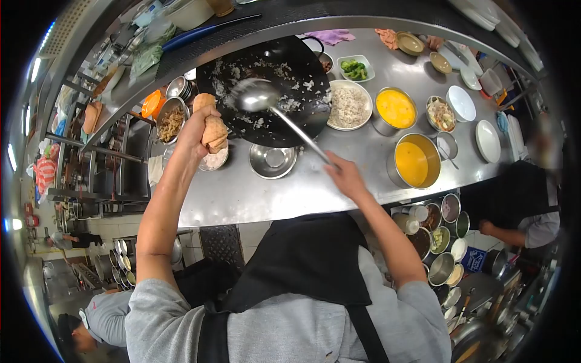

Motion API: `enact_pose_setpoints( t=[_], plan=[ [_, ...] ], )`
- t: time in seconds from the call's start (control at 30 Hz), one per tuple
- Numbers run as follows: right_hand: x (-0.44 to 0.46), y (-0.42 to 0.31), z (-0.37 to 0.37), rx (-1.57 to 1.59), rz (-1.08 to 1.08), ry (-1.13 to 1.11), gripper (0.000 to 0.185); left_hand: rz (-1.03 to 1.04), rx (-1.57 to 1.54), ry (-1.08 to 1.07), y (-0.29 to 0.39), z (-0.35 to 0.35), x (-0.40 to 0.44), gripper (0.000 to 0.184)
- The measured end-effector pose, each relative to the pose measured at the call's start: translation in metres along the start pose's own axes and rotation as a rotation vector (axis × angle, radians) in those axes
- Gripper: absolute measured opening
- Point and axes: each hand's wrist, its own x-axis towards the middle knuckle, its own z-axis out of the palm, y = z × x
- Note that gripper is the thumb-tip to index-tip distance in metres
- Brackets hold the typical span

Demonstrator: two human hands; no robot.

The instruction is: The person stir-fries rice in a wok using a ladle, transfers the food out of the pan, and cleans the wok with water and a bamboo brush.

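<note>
While the left hand (201, 130) is closed around a folded tan cloth (214, 134) at the near-left rim of the black wok (266, 91), the right hand (346, 175) grips the end of the ladle's handle. The ladle (256, 97) has its bowl over the wok, which holds scattered white bits, probably rice, though blur leaves that uncertain. Right of the wok, a plate of rice (350, 105) sits on the worktop (315, 193).

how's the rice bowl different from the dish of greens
The rice bowl is larger and round; the dish of greens is smaller and squarish. The rice bowl holds pale grains, the dish of greens bright green pieces. Both sit on the steel counter beside the wok.
</note>
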Motion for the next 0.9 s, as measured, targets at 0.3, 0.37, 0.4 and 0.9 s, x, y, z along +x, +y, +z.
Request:
enact_pose_setpoints(
  t=[0.3,0.37,0.4,0.9],
  plan=[
    [0.045,-0.033,0.024,0.105,-0.082,0.215,0.038,0.017,0.022,-0.033,0.001,-0.007,0.0,0.019],
    [0.033,-0.033,0.013,0.003,0.061,0.161,0.039,0.012,0.03,-0.051,0.007,-0.002,-0.001,0.021],
    [0.028,-0.036,0.007,-0.088,0.193,0.082,0.039,0.025,0.03,-0.053,0.009,-0.002,0.0,0.021],
    [-0.047,-0.041,-0.104,-0.67,0.308,0.15,0.042,-0.037,-0.063,-0.037,-0.016,-0.072,-0.007,0.014]
  ],
)
